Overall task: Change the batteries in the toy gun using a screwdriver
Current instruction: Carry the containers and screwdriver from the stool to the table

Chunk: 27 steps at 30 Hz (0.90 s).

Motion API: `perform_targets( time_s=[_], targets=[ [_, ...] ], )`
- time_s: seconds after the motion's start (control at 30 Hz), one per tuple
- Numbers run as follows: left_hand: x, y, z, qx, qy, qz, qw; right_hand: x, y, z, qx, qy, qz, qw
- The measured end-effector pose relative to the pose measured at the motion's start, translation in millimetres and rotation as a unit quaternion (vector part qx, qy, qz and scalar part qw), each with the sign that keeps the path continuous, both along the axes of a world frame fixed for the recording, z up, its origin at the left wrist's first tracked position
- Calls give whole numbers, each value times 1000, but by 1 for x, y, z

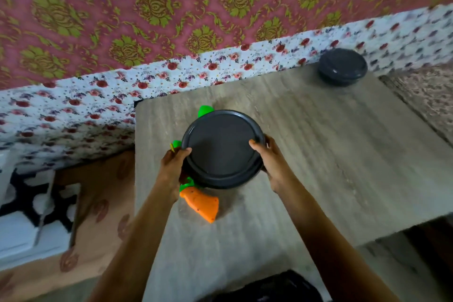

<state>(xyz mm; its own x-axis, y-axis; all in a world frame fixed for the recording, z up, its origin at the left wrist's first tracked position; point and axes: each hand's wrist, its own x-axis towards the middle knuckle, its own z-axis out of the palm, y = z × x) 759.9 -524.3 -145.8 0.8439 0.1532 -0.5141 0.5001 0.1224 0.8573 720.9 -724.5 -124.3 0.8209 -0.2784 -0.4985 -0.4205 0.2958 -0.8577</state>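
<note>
Both hands clasp a round black lidded container [221,148] near the table's [318,154] left edge — the left hand [172,167] curled on its left rim, the right hand [272,162] on its right rim. The toy gun [201,201] lies on the table just beside that left edge, mostly hidden under the container — orange grip and green parts showing. A second black container [342,66] sits at the far right corner.
</note>
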Motion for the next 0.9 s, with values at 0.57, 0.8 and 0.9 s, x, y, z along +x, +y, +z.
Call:
perform_targets(
  time_s=[0.57, 0.8, 0.9],
  targets=[
    [-12, -128, 27, 5, -21, 86, 996, 4, -137, 4, 24, -50, 81, 995],
    [-1, -164, 20, -51, -20, 61, 997, -1, -171, -10, 24, -52, 48, 997],
    [8, -186, 18, -67, -13, 38, 997, 4, -188, -14, 49, -79, 18, 996]
  ],
)
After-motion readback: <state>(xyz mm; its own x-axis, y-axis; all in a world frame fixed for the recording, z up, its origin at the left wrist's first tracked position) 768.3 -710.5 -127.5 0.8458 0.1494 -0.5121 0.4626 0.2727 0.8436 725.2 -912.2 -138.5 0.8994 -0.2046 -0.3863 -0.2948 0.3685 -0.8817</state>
